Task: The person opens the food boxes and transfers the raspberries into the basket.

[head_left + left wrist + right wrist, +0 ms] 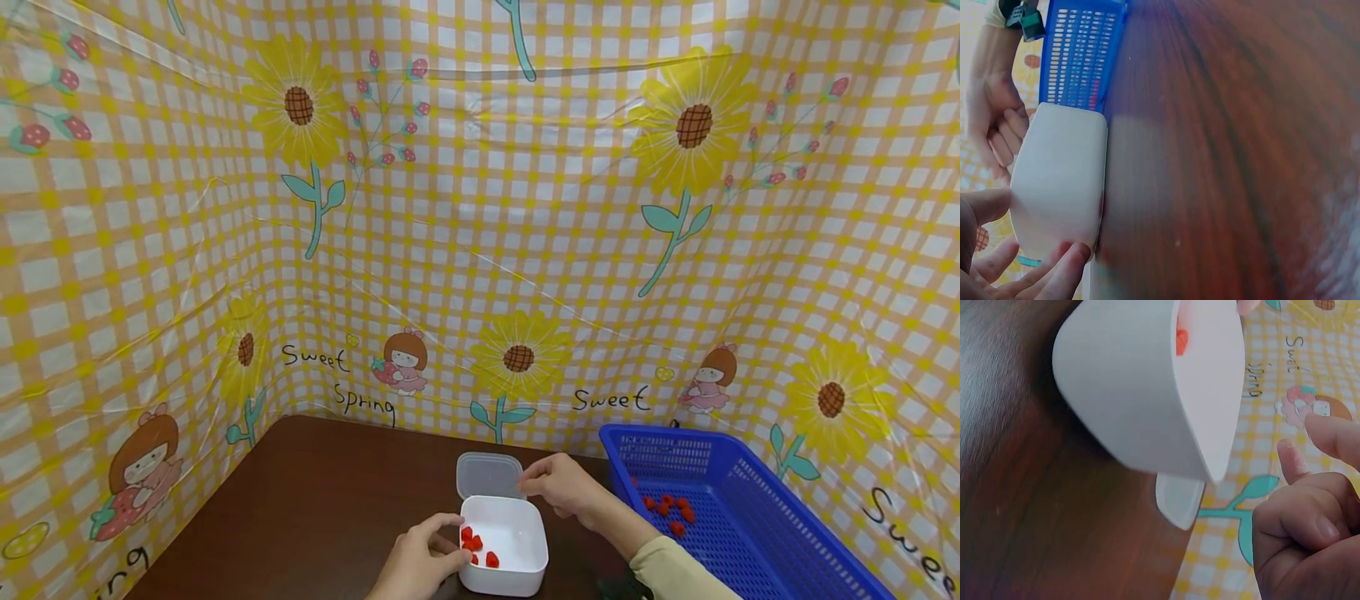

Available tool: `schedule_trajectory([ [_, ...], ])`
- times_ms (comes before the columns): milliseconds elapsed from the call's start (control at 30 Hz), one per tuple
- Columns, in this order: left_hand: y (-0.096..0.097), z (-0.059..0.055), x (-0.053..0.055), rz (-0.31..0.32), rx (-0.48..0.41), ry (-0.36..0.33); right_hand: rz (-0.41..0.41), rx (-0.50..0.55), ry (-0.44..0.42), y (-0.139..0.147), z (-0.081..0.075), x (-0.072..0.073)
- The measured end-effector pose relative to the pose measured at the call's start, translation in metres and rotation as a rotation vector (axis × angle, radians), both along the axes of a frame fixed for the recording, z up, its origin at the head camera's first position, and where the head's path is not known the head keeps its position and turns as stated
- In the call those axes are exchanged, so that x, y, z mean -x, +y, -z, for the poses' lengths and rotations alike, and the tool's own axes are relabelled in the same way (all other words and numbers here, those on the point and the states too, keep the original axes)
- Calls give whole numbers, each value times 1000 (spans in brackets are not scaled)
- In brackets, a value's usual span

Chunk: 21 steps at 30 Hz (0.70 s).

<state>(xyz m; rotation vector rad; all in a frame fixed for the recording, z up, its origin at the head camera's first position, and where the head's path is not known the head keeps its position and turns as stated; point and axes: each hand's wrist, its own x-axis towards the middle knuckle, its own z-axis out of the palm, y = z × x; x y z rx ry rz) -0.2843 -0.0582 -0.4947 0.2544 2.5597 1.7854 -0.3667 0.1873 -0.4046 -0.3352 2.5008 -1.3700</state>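
Observation:
A white square container (504,546) stands on the table with several small red pieces (472,542) inside, mostly along its left side. My left hand (426,553) holds it by the left side, thumb near the front corner and a fingertip at the far rim. In the left wrist view its fingers press the container's white wall (1063,175). Over the container's far right corner hovers my right hand (566,487), its fingertips overlapping the clear lid (487,475) behind. Thumb and index finger are apart with nothing between them in the right wrist view; the other fingers curl inward.
A blue perforated basket (738,500) stands to the right, with several red pieces (677,528) toward its left side. The dark brown table (315,500) is bordered by a checked sunflower cloth (480,208) hanging behind and at both sides.

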Motion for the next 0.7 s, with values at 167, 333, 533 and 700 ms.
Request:
schedule_trajectory([
  [167,0,1,0,5,-4,7,-40,32,-20,-12,7,-1],
  [333,0,0,-2,10,-4,23,-65,73,-62,-20,13,-3],
  [533,1,0,-3,15,0,49,-106,106,-114,-28,22,-5],
  [700,0,1,-4,18,3,63,-118,127,-128,-35,29,-6],
])
